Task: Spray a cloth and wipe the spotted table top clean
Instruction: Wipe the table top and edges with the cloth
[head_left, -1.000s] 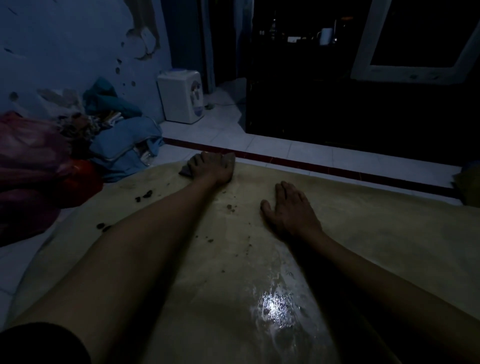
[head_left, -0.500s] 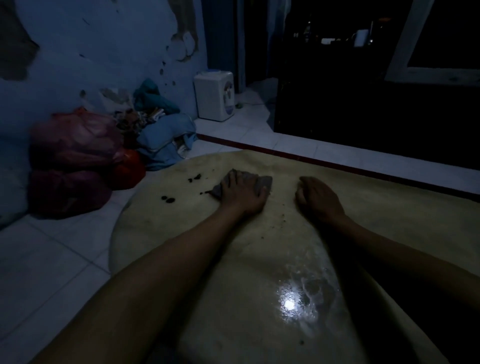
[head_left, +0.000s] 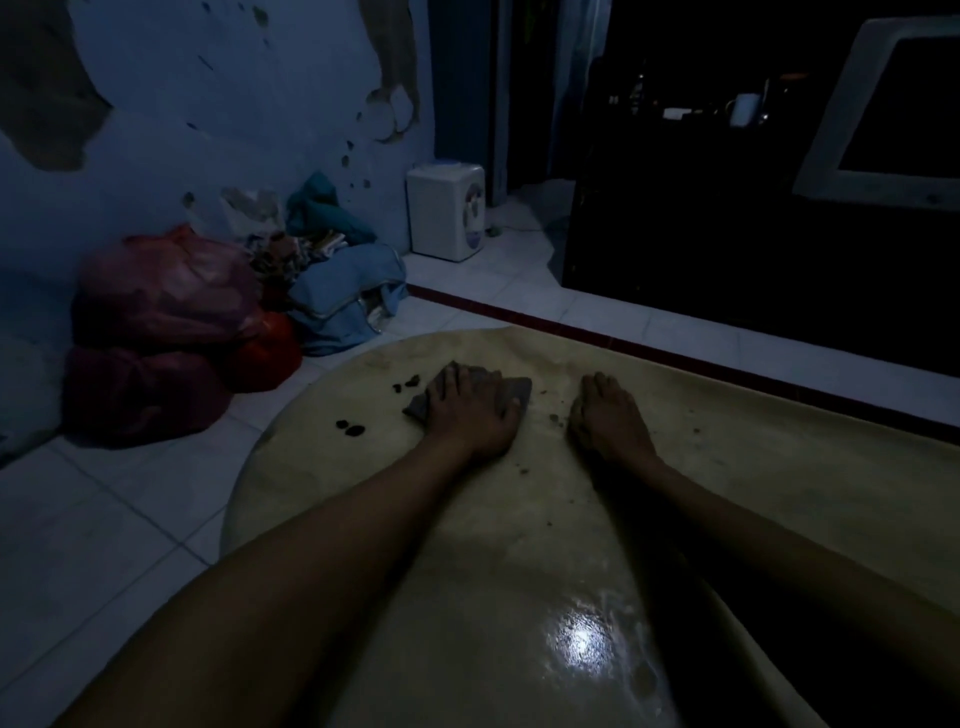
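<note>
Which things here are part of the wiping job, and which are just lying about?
Job: cloth under the left hand; right hand flat on the table top; dark spots.
Lying about: red bags, blue clothes, water dispenser.

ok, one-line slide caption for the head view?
Left hand presses a grey cloth flat on the spotted table top; right hand rests beside it.
</note>
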